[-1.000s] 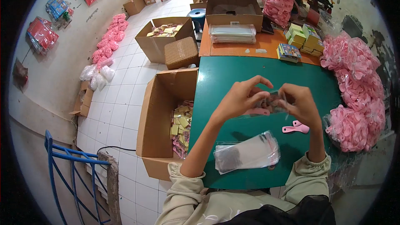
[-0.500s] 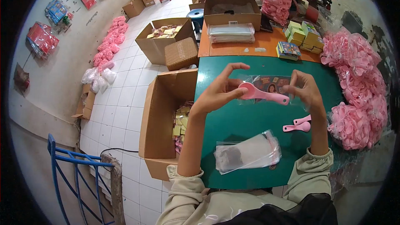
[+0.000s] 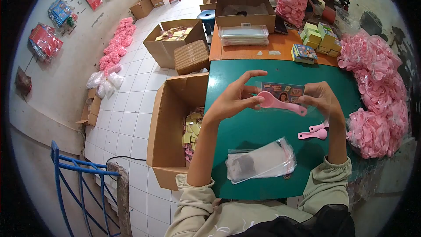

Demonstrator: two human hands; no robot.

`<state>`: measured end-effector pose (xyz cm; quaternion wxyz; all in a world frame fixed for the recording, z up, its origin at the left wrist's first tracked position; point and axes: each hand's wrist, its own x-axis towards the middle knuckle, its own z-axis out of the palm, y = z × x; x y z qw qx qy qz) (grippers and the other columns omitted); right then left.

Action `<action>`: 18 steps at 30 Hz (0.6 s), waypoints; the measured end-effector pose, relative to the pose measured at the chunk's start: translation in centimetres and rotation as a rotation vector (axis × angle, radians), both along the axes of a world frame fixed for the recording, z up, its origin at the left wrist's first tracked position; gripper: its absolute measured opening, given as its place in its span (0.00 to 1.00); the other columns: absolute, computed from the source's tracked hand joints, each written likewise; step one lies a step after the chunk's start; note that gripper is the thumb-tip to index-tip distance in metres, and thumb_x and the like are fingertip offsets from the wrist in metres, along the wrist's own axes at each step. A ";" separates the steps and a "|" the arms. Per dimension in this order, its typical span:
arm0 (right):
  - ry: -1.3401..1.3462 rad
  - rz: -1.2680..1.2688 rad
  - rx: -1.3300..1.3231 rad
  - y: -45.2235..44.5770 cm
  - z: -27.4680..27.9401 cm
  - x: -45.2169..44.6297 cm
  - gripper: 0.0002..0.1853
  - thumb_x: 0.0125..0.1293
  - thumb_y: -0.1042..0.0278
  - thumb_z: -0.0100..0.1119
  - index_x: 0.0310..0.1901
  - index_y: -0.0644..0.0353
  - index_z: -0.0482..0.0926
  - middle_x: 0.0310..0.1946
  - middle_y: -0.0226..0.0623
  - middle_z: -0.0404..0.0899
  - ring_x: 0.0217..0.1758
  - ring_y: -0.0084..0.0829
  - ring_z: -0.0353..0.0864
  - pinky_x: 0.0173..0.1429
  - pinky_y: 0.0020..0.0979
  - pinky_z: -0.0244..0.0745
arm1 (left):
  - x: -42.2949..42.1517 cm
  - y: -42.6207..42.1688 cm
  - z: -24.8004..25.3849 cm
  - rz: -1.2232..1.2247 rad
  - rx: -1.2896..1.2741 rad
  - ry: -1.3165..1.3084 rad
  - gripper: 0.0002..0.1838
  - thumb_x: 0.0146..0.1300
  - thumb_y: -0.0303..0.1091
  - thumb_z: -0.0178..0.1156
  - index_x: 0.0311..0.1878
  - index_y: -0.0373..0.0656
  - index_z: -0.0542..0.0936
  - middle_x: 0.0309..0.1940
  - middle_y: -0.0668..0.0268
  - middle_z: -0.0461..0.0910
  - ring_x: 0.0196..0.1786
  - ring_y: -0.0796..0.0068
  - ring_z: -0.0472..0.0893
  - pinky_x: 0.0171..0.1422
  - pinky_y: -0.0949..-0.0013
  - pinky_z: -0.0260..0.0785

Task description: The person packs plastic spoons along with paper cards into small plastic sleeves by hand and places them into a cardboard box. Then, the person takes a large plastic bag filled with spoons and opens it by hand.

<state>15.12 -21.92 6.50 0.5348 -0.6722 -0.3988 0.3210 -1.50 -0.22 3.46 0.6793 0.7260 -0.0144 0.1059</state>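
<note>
Above the green table [image 3: 250, 131], a clear plastic bag [image 3: 262, 88] with a printed card [image 3: 285, 91] is stretched between my hands. A pink measuring spoon [image 3: 280, 103] lies across the card's front; whether it is inside the bag I cannot tell. My left hand [image 3: 234, 98] pinches the bag's left end by the spoon's bowl, index finger raised. At the right end, the thumb and bent fingers of my right hand [image 3: 323, 100] close on the bag beside the card. Loose pink spoons [image 3: 313, 134] rest near my right forearm. A stack of clear bags [image 3: 262, 161] lies in front of me.
Bagged pink spoons [image 3: 377, 127] line the table's right side. To the left stands an open cardboard box [image 3: 169, 118] holding packed items. Small card stacks [image 3: 304, 54] and a bundle of clear bags [image 3: 244, 36] sit on the orange surface [image 3: 239, 52]. A blue railing [image 3: 83, 166] stands lower left.
My right hand has shifted slightly down, its fingers more folded over the bag's end. The card faces me more clearly, and the spoon has moved slightly right and down.
</note>
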 end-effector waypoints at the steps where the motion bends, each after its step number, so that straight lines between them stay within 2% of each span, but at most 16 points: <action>1: -0.082 -0.052 -0.013 0.1 0.0 0.0 0.11 0.51 0.71 0.69 0.22 0.63 0.75 0.19 0.28 0.74 0.26 0.16 0.71 0.29 0.22 0.65 | 0.1 0.0 -0.5 0.058 0.087 -0.027 0.35 0.59 0.36 0.64 0.67 0.46 0.59 0.42 0.55 0.80 0.41 0.72 0.82 0.40 0.70 0.78; 2: -0.164 -0.106 -0.027 0.2 0.0 -0.2 0.10 0.50 0.71 0.70 0.23 0.64 0.76 0.19 0.29 0.75 0.26 0.16 0.71 0.30 0.22 0.66 | 0.2 -0.2 -1.1 0.115 0.173 -0.055 0.34 0.60 0.37 0.63 0.66 0.46 0.59 0.43 0.54 0.79 0.41 0.71 0.82 0.40 0.69 0.78; 5: -0.499 -0.293 0.025 1.3 -1.9 -1.3 0.10 0.50 0.70 0.70 0.30 0.65 0.79 0.23 0.33 0.77 0.26 0.21 0.74 0.33 0.25 0.69 | 0.1 -2.2 -3.3 0.407 0.090 0.143 0.30 0.67 0.42 0.55 0.67 0.45 0.55 0.46 0.51 0.77 0.44 0.66 0.82 0.42 0.67 0.78; 6: -0.629 -0.358 0.063 1.8 -2.6 -1.7 0.11 0.50 0.69 0.69 0.32 0.65 0.80 0.25 0.34 0.78 0.26 0.23 0.75 0.34 0.26 0.70 | -0.5 -3.1 -4.1 0.286 -0.165 0.228 0.31 0.71 0.44 0.46 0.70 0.46 0.47 0.48 0.49 0.77 0.48 0.63 0.81 0.45 0.64 0.78; 9: -0.570 0.102 -0.006 2.5 -3.5 -3.3 0.16 0.49 0.68 0.70 0.40 0.63 0.79 0.35 0.38 0.78 0.33 0.30 0.78 0.39 0.30 0.73 | -2.9 -5.6 -5.7 0.124 -0.559 0.347 0.32 0.73 0.43 0.43 0.72 0.48 0.40 0.49 0.48 0.76 0.51 0.61 0.80 0.48 0.62 0.78; 12: -0.515 0.393 -0.074 2.6 -4.2 -4.1 0.19 0.49 0.68 0.69 0.43 0.61 0.77 0.40 0.41 0.75 0.40 0.36 0.78 0.44 0.33 0.73 | -4.3 -5.8 -7.2 0.139 -0.587 0.409 0.35 0.73 0.37 0.44 0.72 0.49 0.34 0.49 0.49 0.76 0.51 0.62 0.80 0.47 0.63 0.77; 15: -0.741 0.357 -0.106 2.6 -5.8 -4.7 0.15 0.50 0.68 0.67 0.40 0.62 0.77 0.39 0.43 0.74 0.42 0.40 0.77 0.46 0.36 0.72 | -4.6 -5.6 -8.3 0.102 -0.474 0.415 0.33 0.73 0.32 0.42 0.72 0.50 0.36 0.49 0.50 0.76 0.51 0.63 0.80 0.47 0.63 0.78; 18: -0.659 0.284 -0.119 2.9 -7.3 -5.6 0.12 0.53 0.68 0.64 0.37 0.62 0.76 0.36 0.43 0.73 0.40 0.43 0.76 0.45 0.37 0.72 | -4.3 -5.5 -7.8 0.099 -0.328 0.417 0.32 0.72 0.28 0.40 0.72 0.51 0.38 0.49 0.50 0.77 0.51 0.63 0.80 0.47 0.65 0.78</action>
